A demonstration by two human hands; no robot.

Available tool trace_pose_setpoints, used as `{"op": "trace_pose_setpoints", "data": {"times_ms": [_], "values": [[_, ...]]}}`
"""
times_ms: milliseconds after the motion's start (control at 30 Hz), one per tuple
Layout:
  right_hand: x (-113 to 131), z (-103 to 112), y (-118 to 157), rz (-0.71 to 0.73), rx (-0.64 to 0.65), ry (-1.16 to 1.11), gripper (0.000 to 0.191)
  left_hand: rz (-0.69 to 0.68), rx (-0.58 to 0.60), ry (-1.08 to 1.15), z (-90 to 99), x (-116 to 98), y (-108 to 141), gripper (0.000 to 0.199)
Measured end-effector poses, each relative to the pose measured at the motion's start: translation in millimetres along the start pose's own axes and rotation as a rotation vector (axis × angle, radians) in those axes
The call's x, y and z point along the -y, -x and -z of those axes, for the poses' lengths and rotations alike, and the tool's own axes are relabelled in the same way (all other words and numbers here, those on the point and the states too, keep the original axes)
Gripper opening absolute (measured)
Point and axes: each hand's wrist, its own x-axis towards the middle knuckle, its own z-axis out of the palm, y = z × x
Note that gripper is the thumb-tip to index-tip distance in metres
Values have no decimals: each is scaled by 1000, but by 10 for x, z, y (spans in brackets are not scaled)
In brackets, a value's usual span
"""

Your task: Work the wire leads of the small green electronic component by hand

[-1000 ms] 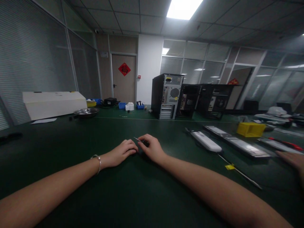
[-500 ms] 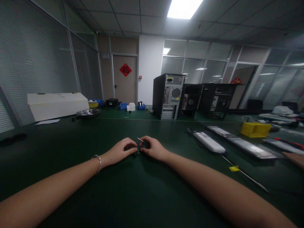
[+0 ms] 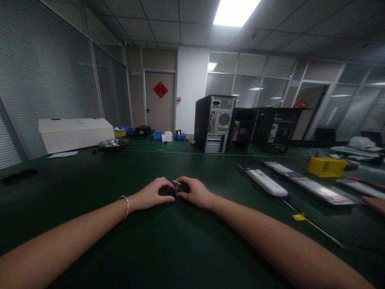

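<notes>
A: What sits between the hands?

B: A small dark part with a thin bright metal pin (image 3: 176,183) slanting up out of it; it rests low on the dark green table mat (image 3: 168,245), about the middle of the near table, pinched from both sides.

A: And the grip?

B: The left hand (image 3: 152,195) curls in from the left, fingertips closed on the part's left end; the right hand (image 3: 192,192) closes on the right end, thumb and forefinger near the pin; both wrists lie on the mat, which I judge steadies such fine work; what the part is, I cannot tell.

A: Around them?

B: A long white flat device (image 3: 266,182) lies well to the right; a yellow plastic bin (image 3: 326,166) beyond it; another person's hand (image 3: 375,202) shows at the right edge.
</notes>
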Motion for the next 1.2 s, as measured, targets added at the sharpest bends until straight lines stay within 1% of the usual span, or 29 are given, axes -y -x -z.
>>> {"op": "trace_pose_setpoints", "data": {"times_ms": [233,300,467,633,800,1033,1200], "values": [[-12,-14,23,3,-35,-13,45,15,-22,90,-4,8,-13,39],[-5,-16,33,11,-75,-37,47,20,-29,170,-8,9,-26,42],[30,-29,39,44,-193,-89,48,46,-62,463,-56,30,-62,46],[78,-46,45,94,-258,-87,47,61,-42,596,-103,28,-66,45],[115,-45,63,123,-294,-71,45,77,-69,606,-114,14,-62,47],[132,-57,73,167,-256,-28,45,82,-87,546,-127,-7,-54,44],[144,-66,74,179,-256,4,44,73,-98,549,-139,-30,-59,45]]}}
